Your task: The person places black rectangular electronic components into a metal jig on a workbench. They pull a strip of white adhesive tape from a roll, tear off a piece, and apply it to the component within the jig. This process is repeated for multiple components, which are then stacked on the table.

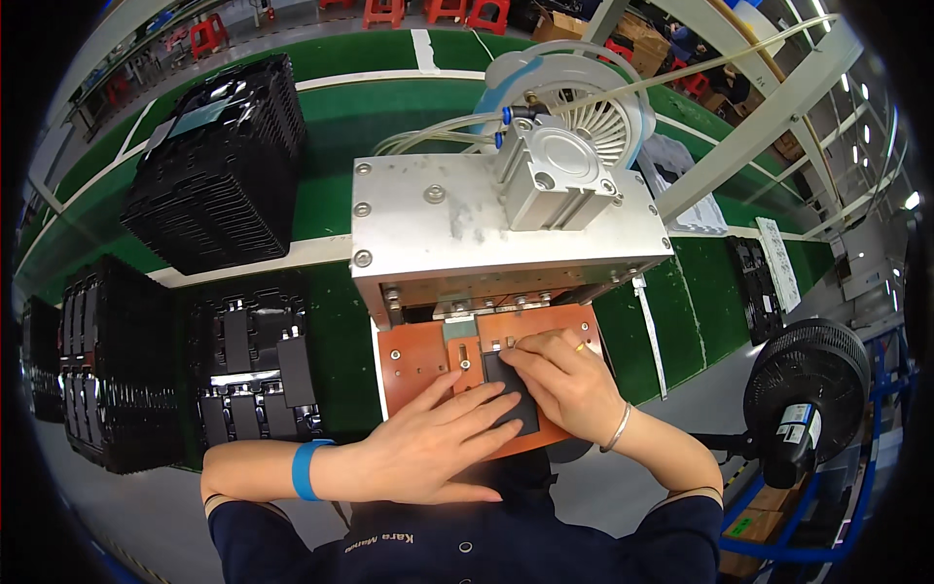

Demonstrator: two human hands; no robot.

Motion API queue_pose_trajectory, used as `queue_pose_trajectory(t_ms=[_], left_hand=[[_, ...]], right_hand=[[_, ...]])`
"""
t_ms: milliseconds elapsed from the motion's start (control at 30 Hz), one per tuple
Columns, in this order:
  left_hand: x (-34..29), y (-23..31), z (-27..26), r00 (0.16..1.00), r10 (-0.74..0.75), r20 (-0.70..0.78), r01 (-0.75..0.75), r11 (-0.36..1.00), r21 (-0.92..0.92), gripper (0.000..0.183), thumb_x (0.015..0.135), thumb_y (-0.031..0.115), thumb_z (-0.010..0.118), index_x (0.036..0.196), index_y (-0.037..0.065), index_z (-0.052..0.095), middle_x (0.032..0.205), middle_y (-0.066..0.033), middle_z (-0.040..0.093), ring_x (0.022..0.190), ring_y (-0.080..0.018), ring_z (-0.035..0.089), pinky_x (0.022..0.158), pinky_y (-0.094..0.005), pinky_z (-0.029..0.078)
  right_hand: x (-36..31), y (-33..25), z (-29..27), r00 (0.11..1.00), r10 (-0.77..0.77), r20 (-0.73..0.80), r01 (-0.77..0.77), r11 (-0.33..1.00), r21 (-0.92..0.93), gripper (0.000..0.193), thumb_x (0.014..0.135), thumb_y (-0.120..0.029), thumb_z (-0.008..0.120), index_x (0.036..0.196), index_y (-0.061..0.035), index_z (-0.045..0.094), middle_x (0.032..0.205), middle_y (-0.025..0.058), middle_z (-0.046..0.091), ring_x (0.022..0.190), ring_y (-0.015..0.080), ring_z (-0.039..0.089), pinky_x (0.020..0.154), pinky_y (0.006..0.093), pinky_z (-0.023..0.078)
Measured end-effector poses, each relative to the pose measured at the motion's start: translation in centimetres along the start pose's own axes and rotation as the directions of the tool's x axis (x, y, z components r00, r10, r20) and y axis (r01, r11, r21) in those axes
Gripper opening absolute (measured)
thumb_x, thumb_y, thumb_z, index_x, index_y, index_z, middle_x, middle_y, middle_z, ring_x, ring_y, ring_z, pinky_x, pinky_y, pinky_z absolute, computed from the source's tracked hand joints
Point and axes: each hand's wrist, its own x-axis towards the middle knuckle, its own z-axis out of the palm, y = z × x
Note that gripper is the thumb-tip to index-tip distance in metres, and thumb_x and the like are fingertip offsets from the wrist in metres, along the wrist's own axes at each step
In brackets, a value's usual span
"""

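A flat black rectangular part (520, 412) lies in the orange fixture plate (413, 348), with small metal tabs (502, 343) at its far end. My left hand (438, 438) rests flat across the part's left side, fingers stretched out and spread. At the far right corner, my right hand (569, 384) has its thumb and fingers pinched together on the part's edge beside the tabs; its fingertips partly hide that corner. Just beyond both hands stands a silver metal press (438, 219) with a pneumatic cylinder (559, 175) on top.
On the left, a black tray (255, 360) holds several similar flat parts. Stacked black trays (214, 175) stand behind it and at the far left (117, 360). A white fan (584, 107) is behind the press. A black fan (808, 399) and another tray (756, 287) are at right.
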Motion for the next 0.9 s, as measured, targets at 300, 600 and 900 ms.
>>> queue_pose_trajectory(t_ms=[300, 600, 900], left_hand=[[0.3, -0.1, 0.2, 0.997, -0.026, 0.067, 0.028, 0.999, -0.028, 0.067, 0.089, 0.058, 0.059, 0.131, 0.005, 0.055, 0.142, -0.0154, 0.049, 0.132, -0.0277, 0.046, 0.108, -0.0539, 0.034], [0.4, -0.1, 0.3, 0.996, -0.050, 0.073, 0.046, 0.997, 0.054, 0.062, 0.088, 0.062, 0.059, 0.126, 0.013, 0.061, 0.139, -0.0098, 0.054, 0.128, -0.0244, 0.052, 0.105, -0.0509, 0.035], [0.4, -0.2, 0.4, 0.996, -0.057, 0.064, 0.054, 0.998, 0.045, 0.061, 0.088, 0.061, 0.060, 0.125, 0.013, 0.062, 0.139, -0.0096, 0.054, 0.128, -0.0242, 0.052, 0.104, -0.0506, 0.036]], right_hand=[[0.5, 0.8, 0.7, 0.997, -0.054, 0.056, 0.055, 0.998, -0.013, 0.040, 0.073, -0.008, 0.064, 0.113, -0.0003, 0.063, 0.112, 0.0124, 0.061, 0.104, 0.0283, 0.058, 0.097, 0.0427, 0.048], [0.1, 1.0, 0.8, 1.000, -0.031, 0.006, 0.031, 0.997, -0.064, 0.040, 0.073, -0.010, 0.065, 0.113, -0.0075, 0.065, 0.118, 0.0079, 0.058, 0.110, 0.0256, 0.053, 0.092, 0.0384, 0.045], [0.1, 1.3, 1.1, 1.000, 0.029, 0.006, -0.029, 1.000, 0.001, 0.042, 0.073, -0.008, 0.065, 0.115, -0.0098, 0.067, 0.122, 0.0070, 0.055, 0.116, 0.0271, 0.049, 0.094, 0.0392, 0.042]])
